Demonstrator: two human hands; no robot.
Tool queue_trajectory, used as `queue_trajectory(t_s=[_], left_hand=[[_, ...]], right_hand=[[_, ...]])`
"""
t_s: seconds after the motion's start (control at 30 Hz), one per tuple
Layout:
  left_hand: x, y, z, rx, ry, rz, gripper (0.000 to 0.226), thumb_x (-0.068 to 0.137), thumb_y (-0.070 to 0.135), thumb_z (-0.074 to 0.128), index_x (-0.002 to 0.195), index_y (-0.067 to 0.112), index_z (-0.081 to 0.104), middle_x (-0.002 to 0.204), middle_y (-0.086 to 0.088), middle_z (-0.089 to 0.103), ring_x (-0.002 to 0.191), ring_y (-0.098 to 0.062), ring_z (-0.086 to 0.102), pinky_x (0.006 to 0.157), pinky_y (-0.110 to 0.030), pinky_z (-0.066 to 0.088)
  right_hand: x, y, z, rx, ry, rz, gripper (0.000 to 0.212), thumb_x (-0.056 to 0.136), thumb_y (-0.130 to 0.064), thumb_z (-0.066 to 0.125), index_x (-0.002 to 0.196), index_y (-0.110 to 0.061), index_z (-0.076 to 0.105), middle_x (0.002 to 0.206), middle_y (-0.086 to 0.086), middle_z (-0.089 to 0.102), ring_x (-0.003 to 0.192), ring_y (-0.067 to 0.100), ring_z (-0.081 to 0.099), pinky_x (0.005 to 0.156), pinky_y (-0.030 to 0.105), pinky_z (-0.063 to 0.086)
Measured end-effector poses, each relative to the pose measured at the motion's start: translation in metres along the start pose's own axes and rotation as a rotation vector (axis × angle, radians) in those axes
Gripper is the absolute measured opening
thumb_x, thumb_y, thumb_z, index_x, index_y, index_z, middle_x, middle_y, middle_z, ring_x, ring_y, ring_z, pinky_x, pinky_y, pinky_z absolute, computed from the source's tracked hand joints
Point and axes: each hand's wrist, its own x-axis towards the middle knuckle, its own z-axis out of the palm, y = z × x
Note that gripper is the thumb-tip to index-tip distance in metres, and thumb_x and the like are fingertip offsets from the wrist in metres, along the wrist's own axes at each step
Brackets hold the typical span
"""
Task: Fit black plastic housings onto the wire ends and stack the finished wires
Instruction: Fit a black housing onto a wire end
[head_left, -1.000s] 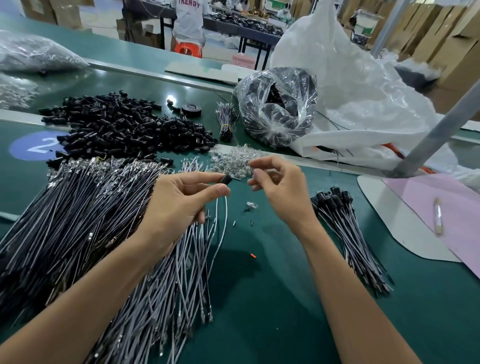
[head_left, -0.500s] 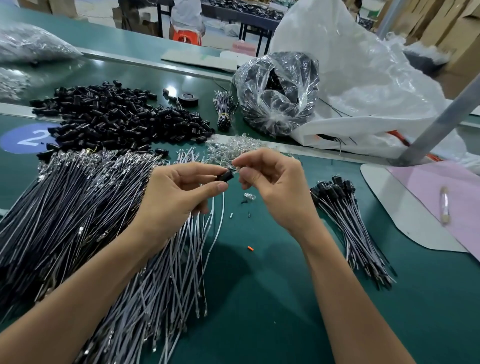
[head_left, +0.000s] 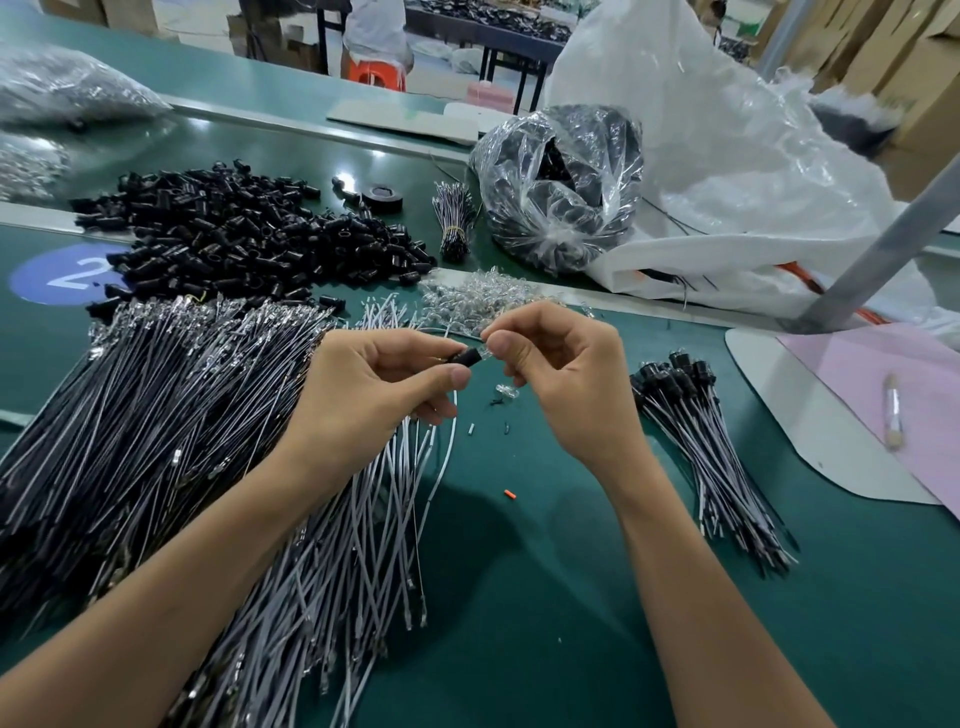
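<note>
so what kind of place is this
Most likely a factory assembly line: a long green workbench heaped with loose black housings and bundled wires, with cardboard boxes stacked behind.

The tabletop (head_left: 519, 597) is showing dark green. A blue circle (head_left: 31, 283) on it is wearing a white number 2. The heap of housings (head_left: 249, 234) is looking shiny black, and so is the housing (head_left: 464, 358) in the left hand (head_left: 363, 395). The tiny piece (head_left: 485, 349) in the right hand (head_left: 566, 384) is looking clear like glass. The loose wires (head_left: 156, 415) are showing grey and black stripes. The stacked wires (head_left: 711, 467) are wearing black ends. A little scrap (head_left: 510, 494) is glowing orange. The sheet (head_left: 883, 384) is looking pale pink, the big bag (head_left: 727, 156) white.
</note>
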Motion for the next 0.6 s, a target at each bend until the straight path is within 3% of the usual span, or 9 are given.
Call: queue_trajectory(t_s=[0.2,0.47,0.6], left_hand=[[-0.0002,0.0018,0.0008,-0.025,-0.021,0.002,0.021,0.068,0.015,0.076,0.089,0.010,0.076,0.066,-0.008,0.073,0.054,-0.016,0.067,0.056,-0.022,0.056],[-0.0014,0.0014,0.0028,-0.077,-0.011,-0.019,0.027,0.069,0.017,0.075,0.095,0.009,0.073,0.071,-0.010,0.074,0.058,-0.020,0.070,0.056,-0.023,0.057],[-0.0024,0.0001,0.0037,-0.066,-0.031,-0.027,0.022,0.068,0.019,0.075,0.089,0.011,0.073,0.073,-0.010,0.075,0.066,-0.021,0.074,0.059,-0.024,0.059]], right_hand=[[-0.0002,-0.0002,0.0002,0.007,-0.009,-0.026,0.014,0.087,-0.006,0.068,0.084,-0.020,0.070,0.072,-0.011,0.067,0.060,0.007,0.058,0.062,0.023,0.049],[-0.0003,0.0002,-0.0019,0.145,-0.050,0.035,0.016,0.086,0.003,0.068,0.086,-0.012,0.070,0.070,-0.001,0.070,0.060,0.015,0.065,0.059,0.023,0.052],[0.0001,0.0012,-0.0070,0.171,-0.119,0.078,0.019,0.088,0.008,0.062,0.085,-0.009,0.068,0.065,-0.001,0.069,0.059,0.013,0.064,0.059,0.023,0.053]])
